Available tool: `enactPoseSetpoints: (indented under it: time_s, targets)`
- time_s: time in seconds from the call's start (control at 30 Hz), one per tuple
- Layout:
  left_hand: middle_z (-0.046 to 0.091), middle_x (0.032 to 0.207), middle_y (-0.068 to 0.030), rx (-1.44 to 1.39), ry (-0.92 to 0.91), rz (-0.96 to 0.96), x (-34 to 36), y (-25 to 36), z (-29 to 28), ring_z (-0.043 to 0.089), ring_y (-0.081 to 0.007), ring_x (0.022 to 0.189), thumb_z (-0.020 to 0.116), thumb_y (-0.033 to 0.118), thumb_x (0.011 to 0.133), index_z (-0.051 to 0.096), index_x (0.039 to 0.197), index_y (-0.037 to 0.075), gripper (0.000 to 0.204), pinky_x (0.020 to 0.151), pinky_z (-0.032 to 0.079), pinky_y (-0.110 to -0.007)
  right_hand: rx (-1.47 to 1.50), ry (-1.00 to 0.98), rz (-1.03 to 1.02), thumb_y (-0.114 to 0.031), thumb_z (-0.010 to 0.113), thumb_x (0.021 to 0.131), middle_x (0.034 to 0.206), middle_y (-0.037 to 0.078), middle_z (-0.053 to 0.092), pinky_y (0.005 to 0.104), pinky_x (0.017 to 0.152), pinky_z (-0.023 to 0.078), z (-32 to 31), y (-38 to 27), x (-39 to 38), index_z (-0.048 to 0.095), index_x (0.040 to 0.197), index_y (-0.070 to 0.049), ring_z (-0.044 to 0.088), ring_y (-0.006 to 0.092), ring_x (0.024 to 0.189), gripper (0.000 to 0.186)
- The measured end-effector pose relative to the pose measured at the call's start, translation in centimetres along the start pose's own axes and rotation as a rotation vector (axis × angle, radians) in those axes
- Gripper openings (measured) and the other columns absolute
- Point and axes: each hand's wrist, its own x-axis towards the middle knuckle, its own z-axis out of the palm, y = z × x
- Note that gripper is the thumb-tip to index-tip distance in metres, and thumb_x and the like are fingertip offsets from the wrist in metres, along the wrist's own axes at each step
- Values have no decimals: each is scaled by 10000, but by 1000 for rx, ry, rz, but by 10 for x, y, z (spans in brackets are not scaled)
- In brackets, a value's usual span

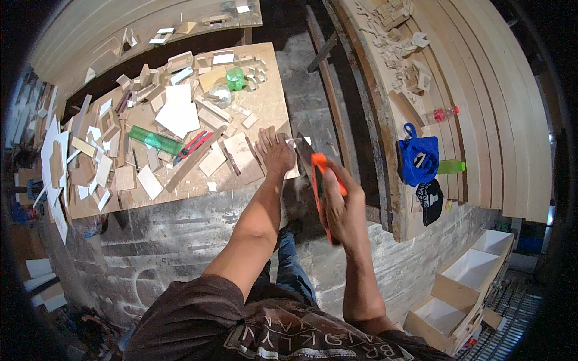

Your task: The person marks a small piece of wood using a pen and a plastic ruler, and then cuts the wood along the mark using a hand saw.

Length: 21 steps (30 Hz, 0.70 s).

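Observation:
My right hand (346,207) is wrapped round the orange handle of a hand saw (319,192). Its grey blade points away from me, just off the right edge of the worktable (278,90). Beside the blade, my left hand (277,151) lies flat at that edge, fingers spread and pressing down. A thin pale strip (307,140) sticks out past the edge next to the blade; what lies under my palm is mostly hidden. Left of that hand are flat wood pieces (239,150), a long wooden strip (195,159) and a red-and-black tool (194,146).
Wood offcuts, white sheets (178,114), a green bottle (155,140) and a crumpled green bottle (235,78) crowd the table. On the right bench sit a blue bag (418,157), a black cap (430,201) and a red-capped bottle (442,114). Wooden drawers (463,280) stand at lower right.

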Motion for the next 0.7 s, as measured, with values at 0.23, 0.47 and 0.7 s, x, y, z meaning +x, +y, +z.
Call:
enactPoseSetpoints:
  time_s: [0.23,0.47,0.7]
  targets:
    - [217,1609,-159,-41,-59,18,-2,23,-14,-2,-419,1522,479,367,979,491,1320,62,458,1168,32,-663,0,90,-206,-269,554,1016,950,221,710,364,797,523,35,72,84,605,1258,53,694,258,888,406]
    - [197,1622,-161,-17,-33,-2,-2,5,-6,-5,-422,1523,468,369,970,488,1339,69,475,1175,35,-648,-27,-30,-6,-272,559,1019,1125,271,690,348,926,508,18,27,11,553,1333,44,683,263,1080,445]
    - [207,1614,-154,-69,9,18,1,6,-4,0,-422,1521,507,335,948,500,1287,106,409,1166,38,-658,20,19,-105,-253,542,1026,1273,263,636,361,1026,449,12,51,20,558,1331,68,610,268,1204,443]
